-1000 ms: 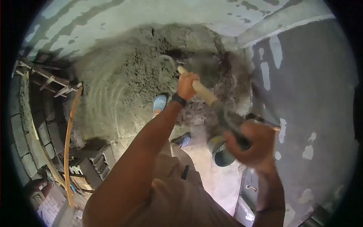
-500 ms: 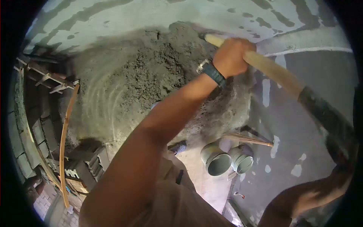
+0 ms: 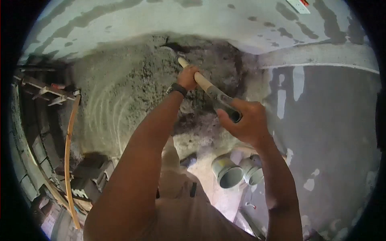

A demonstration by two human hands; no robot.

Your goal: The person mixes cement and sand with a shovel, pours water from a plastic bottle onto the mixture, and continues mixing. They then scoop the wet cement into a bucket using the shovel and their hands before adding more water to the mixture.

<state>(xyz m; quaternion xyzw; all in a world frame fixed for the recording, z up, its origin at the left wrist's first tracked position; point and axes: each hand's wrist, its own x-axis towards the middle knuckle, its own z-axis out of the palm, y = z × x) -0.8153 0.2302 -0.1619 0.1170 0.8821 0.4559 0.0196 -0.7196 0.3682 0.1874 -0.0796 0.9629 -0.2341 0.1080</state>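
Note:
A shovel [image 3: 204, 82] with a pale wooden shaft and a dark handle end slants across the middle of the view. Low on the shaft, my left hand [image 3: 188, 78] is wrapped around the wood, with a watch on that wrist. My right hand [image 3: 248, 120] grips the dark handle end at the top. The shovel's head is mostly hidden in a spread of wet grey mortar [image 3: 150, 80] on the floor. Dark, rough mortar also surrounds the shaft.
Two buckets [image 3: 217, 162] stand beside my feet, partly behind my right forearm. A long wooden strip [image 3: 69, 144] leans at the left near stacked concrete blocks [image 3: 89, 168]. Walls border the far side and the right, and a white power strip [image 3: 298, 5] shows at the top.
The shovel's head has moved left and into the mortar. Both hands have swung left with it, my right hand coming in from the far right edge.

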